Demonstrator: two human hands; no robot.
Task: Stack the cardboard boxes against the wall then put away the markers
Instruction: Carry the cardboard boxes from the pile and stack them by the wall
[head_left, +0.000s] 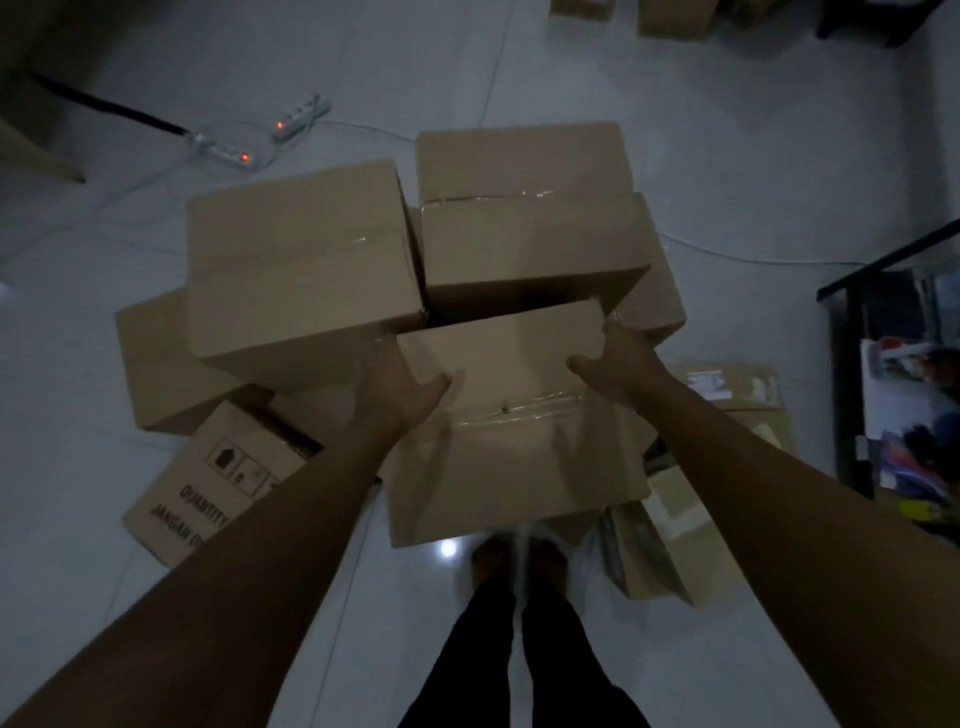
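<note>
Both hands grip taped box (511, 415) — left hand (400, 387), right hand (621, 358) clasping opposite sides, thumbs on top.

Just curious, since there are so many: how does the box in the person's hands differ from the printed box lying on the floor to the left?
The held box is plain, clear-taped along its top seam, and gripped on both sides by the left hand and right hand. The printed box carries black symbols and lettering, and lies untouched on the floor. Both are brown cardboard.
</note>
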